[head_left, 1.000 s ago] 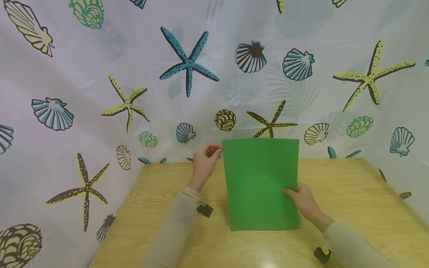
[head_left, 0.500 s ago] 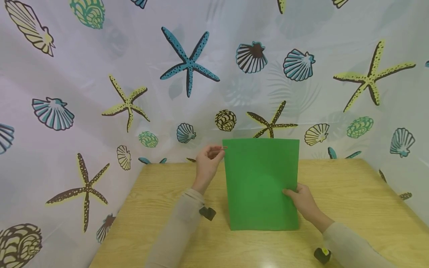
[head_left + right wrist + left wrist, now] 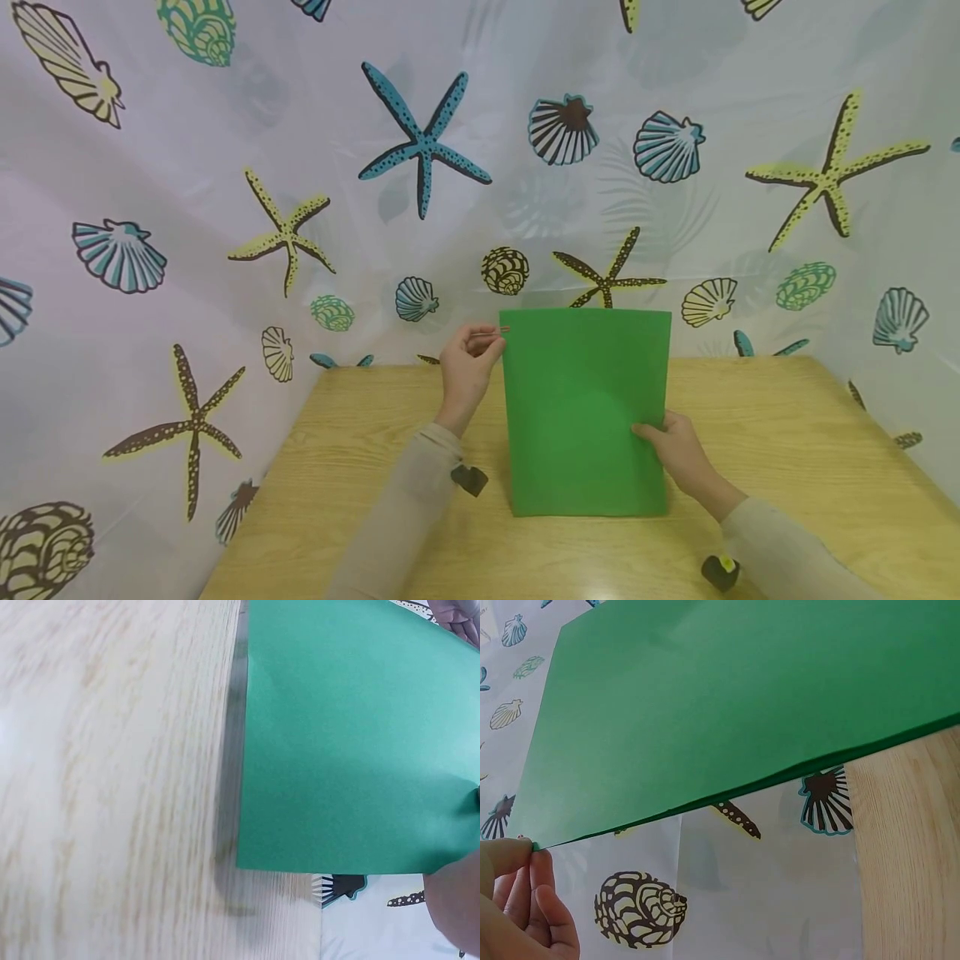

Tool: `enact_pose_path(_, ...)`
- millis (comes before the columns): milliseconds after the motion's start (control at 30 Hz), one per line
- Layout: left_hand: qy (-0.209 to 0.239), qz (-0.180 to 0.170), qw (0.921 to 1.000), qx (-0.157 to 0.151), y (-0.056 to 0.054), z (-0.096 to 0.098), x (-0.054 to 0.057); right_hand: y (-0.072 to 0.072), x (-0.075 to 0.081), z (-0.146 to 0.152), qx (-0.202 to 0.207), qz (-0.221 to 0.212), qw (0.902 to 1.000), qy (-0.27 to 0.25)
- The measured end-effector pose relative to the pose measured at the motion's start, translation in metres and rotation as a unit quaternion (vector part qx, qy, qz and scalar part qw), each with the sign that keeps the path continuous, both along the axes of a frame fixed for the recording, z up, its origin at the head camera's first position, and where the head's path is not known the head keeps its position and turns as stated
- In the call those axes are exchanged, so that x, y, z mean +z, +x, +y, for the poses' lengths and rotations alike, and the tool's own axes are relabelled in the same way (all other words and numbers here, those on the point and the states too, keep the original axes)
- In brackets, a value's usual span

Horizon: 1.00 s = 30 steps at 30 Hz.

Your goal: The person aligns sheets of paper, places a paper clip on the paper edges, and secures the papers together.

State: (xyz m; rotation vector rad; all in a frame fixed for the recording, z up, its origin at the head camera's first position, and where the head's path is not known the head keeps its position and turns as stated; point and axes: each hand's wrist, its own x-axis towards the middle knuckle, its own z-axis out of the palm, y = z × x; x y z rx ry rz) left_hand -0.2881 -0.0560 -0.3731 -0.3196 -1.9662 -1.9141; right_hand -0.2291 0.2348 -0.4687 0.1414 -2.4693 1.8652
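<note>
Green paper (image 3: pixel 585 408) stands upright over the table in the head view, its layers parting slightly along one edge in the left wrist view. My left hand (image 3: pixel 468 367) is at its upper left corner, thumb and fingertips pinching a small, thin red paper clip (image 3: pixel 505 329) that overlaps the paper's edge. Lower down on the opposite side, my right hand (image 3: pixel 678 450) grips the paper, thumb on the near face and the other fingers hidden behind. The left wrist view shows the left fingertips (image 3: pixel 536 851) right at the paper's corner.
A light wooden table (image 3: pixel 360 467) lies under the paper. Around it hangs a white curtain (image 3: pixel 510 192) printed with shells and starfish. Dark wrist pieces show at the left sleeve (image 3: pixel 408 500) and the right sleeve (image 3: pixel 787 542).
My left hand has shifted slightly right toward the paper's corner, and the red clip shows a little further over the edge. The right hand keeps its grip in place.
</note>
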Motion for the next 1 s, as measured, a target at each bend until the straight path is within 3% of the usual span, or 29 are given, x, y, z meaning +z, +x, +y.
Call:
enact_pose_path(133, -0.006, 0.005, 0.9999, 0.009, 0.013, 0.002, 0.012, 0.001, 0.001, 0.000, 0.002, -0.002, 1.0000, 0.005)
enact_pose_path(267, -0.007, 0.005, 0.9999, 0.014, 0.016, 0.003, 0.014, 0.002, 0.003, -0.001, 0.002, -0.003, 0.9999, 0.010)
enact_pose_path(600, 0.000, -0.008, 1.0000, -0.002, 0.010, 0.000, 0.010, 0.001, 0.001, 0.000, 0.000, -0.007, 0.9999, 0.009)
enact_pose_path(1000, 0.005, -0.013, 0.9999, 0.007, 0.010, 0.000, 0.012, 0.001, 0.001, -0.001, -0.004, -0.003, 0.9999, 0.011)
